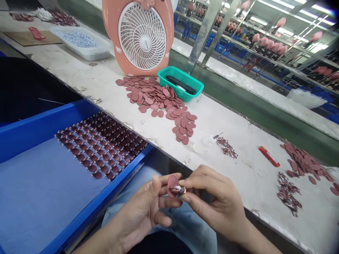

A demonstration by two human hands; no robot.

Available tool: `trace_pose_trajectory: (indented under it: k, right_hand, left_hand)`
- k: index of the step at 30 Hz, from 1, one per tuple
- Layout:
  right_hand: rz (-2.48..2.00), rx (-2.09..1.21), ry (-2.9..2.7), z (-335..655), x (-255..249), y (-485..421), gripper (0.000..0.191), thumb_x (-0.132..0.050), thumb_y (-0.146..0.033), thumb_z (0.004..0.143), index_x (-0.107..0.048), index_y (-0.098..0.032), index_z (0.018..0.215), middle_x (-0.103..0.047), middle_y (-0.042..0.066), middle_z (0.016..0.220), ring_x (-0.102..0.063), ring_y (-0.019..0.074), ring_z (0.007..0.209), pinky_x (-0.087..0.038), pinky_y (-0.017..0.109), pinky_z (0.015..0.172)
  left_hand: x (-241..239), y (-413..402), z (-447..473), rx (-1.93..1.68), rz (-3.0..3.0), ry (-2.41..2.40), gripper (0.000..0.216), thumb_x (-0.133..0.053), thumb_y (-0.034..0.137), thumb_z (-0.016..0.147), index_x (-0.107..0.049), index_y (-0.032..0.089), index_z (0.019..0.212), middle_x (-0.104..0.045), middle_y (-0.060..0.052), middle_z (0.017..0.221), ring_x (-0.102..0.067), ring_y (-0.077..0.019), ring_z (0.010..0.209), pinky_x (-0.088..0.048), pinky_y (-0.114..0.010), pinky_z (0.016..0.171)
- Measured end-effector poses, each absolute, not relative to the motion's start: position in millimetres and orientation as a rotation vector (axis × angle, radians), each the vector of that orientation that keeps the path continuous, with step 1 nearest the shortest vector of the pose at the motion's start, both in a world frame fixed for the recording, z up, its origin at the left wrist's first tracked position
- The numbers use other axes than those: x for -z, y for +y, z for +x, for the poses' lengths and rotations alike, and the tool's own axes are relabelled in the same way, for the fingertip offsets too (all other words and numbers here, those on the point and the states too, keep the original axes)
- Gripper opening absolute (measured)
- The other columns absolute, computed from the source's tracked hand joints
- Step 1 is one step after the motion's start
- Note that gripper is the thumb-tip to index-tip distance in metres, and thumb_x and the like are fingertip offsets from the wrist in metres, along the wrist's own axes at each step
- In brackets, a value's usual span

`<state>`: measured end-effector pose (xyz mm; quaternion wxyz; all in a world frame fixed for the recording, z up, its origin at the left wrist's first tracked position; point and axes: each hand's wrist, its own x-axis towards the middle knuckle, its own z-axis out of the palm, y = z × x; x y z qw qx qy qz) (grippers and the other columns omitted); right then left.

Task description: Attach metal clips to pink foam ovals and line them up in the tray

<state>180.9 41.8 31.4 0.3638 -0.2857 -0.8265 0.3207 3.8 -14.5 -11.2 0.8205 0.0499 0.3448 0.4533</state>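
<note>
My left hand (148, 208) pinches a small dark-pink oval piece (172, 183) between thumb and fingers, just in front of the table edge. My right hand (214, 197) is closed on a tiny patterned bit (180, 190) and presses it against that oval piece. A big heap of the same pink ovals (159, 98) lies on the white table (238, 116) ahead. To my left a blue tray (31, 130) holds several neat rows of finished dark-pink pieces (102, 143).
A pink and white fan (141, 33) stands at the back beside a teal basket (182, 83). A red lighter (268, 156), small patterned bits (226, 146) (288, 192) and another pile of ovals (304, 160) lie on the right. A white tray (82, 42) sits far left.
</note>
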Motion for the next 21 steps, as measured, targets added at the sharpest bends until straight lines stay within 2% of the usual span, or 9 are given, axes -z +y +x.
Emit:
trace_pose_trajectory:
  k: [2,5,8,16,19,21]
  right_hand:
    - [-0.766,-0.569,-2.124,174,-25,40,0.021,-0.067,-0.007,0.085,-0.071,-0.016,0.103,-0.068,0.004,0.081,-0.063,0.0121,0.07,-0.054,0.022,0.058]
    - [-0.752,-0.182,-2.104,159,-12,35,0.025,-0.07,-0.003,0.082,-0.069,-0.014,0.104,-0.067,0.005,0.077,-0.061,0.014,0.066,-0.053,0.026,0.055]
    - [-0.631,0.001,-2.107,140,5,32,0.027,-0.071,0.0,0.081,-0.068,-0.009,0.106,-0.069,0.007,0.075,-0.061,0.0151,0.063,-0.051,0.028,0.053]
    - [-0.556,-0.101,-2.135,89,31,33,0.016,-0.063,-0.003,0.086,-0.068,-0.009,0.101,-0.071,0.008,0.073,-0.063,0.0163,0.059,-0.052,0.03,0.05]
    - [-0.507,-0.092,-2.197,88,26,22,0.009,-0.063,-0.009,0.09,-0.069,-0.011,0.096,-0.07,0.003,0.064,-0.062,0.014,0.05,-0.052,0.028,0.047]
    - [-0.488,-0.143,-2.238,96,24,9,0.01,-0.059,-0.011,0.092,-0.068,-0.015,0.089,-0.066,-0.002,0.053,-0.056,0.0119,0.039,-0.049,0.028,0.04]
  left_hand:
    - [16,-18,2,-1.077,0.13,0.841,0.054,-0.085,0.059,0.062,-0.077,0.019,0.098,-0.069,-0.004,0.087,-0.065,-0.0141,0.069,-0.054,-0.017,0.044]
    - [21,-25,-1,-1.286,0.199,1.051,0.04,-0.093,0.044,0.057,-0.072,0.018,0.078,-0.063,0.001,0.072,-0.055,-0.0099,0.057,-0.049,-0.017,0.042]
    - [23,-28,-6,-1.38,0.303,1.118,0.037,-0.095,0.038,0.055,-0.069,0.018,0.072,-0.062,0.002,0.065,-0.052,-0.0104,0.054,-0.046,-0.018,0.042]
    - [29,-30,-29,-1.432,0.332,1.382,0.025,-0.085,0.038,0.071,-0.071,0.018,0.076,-0.074,-0.004,0.082,-0.059,-0.0142,0.062,-0.048,-0.02,0.043]
    - [35,-33,-53,-1.457,0.305,1.487,0.027,-0.085,0.04,0.069,-0.07,0.02,0.08,-0.074,-0.002,0.079,-0.068,-0.0189,0.07,-0.051,-0.022,0.046]
    - [44,-38,-81,-1.393,0.381,1.676,0.031,-0.082,0.044,0.071,-0.067,0.022,0.087,-0.076,-0.004,0.084,-0.073,-0.0248,0.082,-0.056,-0.027,0.054]
